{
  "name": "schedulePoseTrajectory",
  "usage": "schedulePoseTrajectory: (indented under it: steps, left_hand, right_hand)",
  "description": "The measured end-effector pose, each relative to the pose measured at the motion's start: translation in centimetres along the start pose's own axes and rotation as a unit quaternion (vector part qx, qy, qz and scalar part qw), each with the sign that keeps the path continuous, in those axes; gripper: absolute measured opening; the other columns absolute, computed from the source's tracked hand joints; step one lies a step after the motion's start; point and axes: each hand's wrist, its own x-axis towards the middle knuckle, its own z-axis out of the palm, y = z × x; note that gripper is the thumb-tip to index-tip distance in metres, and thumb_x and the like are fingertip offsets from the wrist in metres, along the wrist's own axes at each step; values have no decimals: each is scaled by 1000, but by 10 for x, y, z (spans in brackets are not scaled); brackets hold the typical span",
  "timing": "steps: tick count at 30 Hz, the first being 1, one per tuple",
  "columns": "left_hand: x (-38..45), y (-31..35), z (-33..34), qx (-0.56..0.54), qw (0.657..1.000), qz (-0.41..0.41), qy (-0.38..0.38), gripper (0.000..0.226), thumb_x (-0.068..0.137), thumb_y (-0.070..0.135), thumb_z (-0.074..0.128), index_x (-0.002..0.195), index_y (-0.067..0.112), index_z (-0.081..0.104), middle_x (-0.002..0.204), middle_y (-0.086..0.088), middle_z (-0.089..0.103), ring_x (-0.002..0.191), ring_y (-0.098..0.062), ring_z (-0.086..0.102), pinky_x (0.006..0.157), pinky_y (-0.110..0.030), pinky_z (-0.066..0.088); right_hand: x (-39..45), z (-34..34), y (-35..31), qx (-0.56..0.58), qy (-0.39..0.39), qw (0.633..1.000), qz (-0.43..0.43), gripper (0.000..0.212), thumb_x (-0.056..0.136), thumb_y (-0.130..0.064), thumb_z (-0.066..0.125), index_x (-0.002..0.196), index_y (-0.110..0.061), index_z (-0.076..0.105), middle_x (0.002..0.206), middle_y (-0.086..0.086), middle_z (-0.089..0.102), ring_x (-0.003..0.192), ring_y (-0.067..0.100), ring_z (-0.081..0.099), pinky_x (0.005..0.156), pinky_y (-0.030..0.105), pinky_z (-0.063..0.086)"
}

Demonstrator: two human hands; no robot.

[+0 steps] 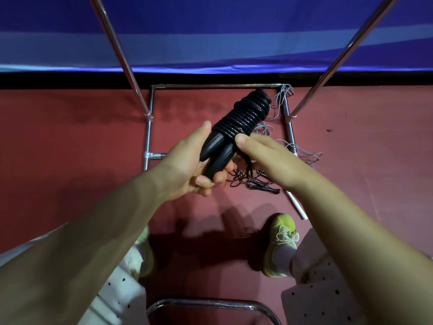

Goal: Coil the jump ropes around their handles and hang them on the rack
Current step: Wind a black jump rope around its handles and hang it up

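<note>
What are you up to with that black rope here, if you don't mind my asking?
A person is coiling a black jump rope around its paired handles. The left hand grips the handles while the right hand rests on the coil. More loose ropes lie on the red floor inside the rack base; nothing visibly hangs on it yet.

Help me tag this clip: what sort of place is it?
Probably a sports hall: red sports-type floor, blue padded barrier, a metal rack with jump ropes heaped at its base.
</note>
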Motion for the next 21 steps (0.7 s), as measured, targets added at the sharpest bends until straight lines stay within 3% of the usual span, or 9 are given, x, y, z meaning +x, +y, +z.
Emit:
schedulePoseTrajectory:
  steps: [5, 9, 12, 14, 17, 19, 21]
  left_hand:
    - [1, -1, -7, 124, 984, 84, 95, 81, 85, 75, 18, 79, 8, 63, 53, -4, 55, 34, -11, 36, 53, -32, 46]
    - [-4, 1, -4, 150, 975, 112, 119, 72, 73, 82, 30, 84, 15, 58, 56, 3, 61, 50, -13, 58, 77, -46, 52]
    - [-4, 2, -2, 135, 976, 135, 108, 42, 84, 63, 40, 95, 25, 53, 67, -1, 62, 59, -15, 62, 84, -48, 53]
    - [-5, 2, -3, 85, 983, 137, 84, 40, 86, 61, 48, 101, 24, 55, 71, -5, 59, 60, -18, 62, 82, -46, 55]
    - [-8, 6, -1, -9, 987, 157, 31, 49, 82, 61, 50, 95, 14, 55, 67, -5, 56, 57, -16, 57, 74, -41, 55]
    - [-8, 11, -3, -66, 984, 163, 23, 52, 77, 61, 45, 93, 12, 55, 67, -4, 54, 56, -16, 53, 74, -41, 54]
    - [-6, 16, -11, -106, 981, 158, 29, 55, 75, 61, 42, 101, 14, 56, 68, -4, 53, 56, -16, 51, 73, -41, 54]
  right_hand:
    - [3, 1, 5, -56, 25, 997, 35, 59, 69, -77, 43, 64, -19, 46, 62, 5, 42, 60, 20, 34, 58, 37, 27]
    - [6, 2, 5, -77, 85, 993, 17, 58, 71, -76, 42, 57, -20, 40, 54, 0, 41, 52, 16, 41, 58, 35, 35]
    - [7, 4, 4, -134, 115, 984, 3, 55, 86, -65, 42, 55, -19, 40, 45, -9, 39, 42, 6, 36, 53, 30, 31]
    - [7, 3, 3, -110, 112, 988, -10, 53, 86, -63, 44, 59, -18, 44, 45, -9, 41, 42, 5, 37, 52, 28, 30]
    - [6, -3, 12, 20, 1, 1000, -15, 60, 77, -71, 51, 72, -12, 57, 62, 5, 59, 58, 18, 50, 56, 28, 37]
    - [6, -8, 34, 3, -47, 997, 64, 77, 66, -88, 48, 84, -16, 69, 86, 4, 71, 84, 21, 62, 78, 29, 46]
    - [3, -10, 55, -36, -38, 987, 151, 90, 57, -97, 42, 99, -23, 72, 109, -6, 70, 114, 18, 58, 102, 40, 42]
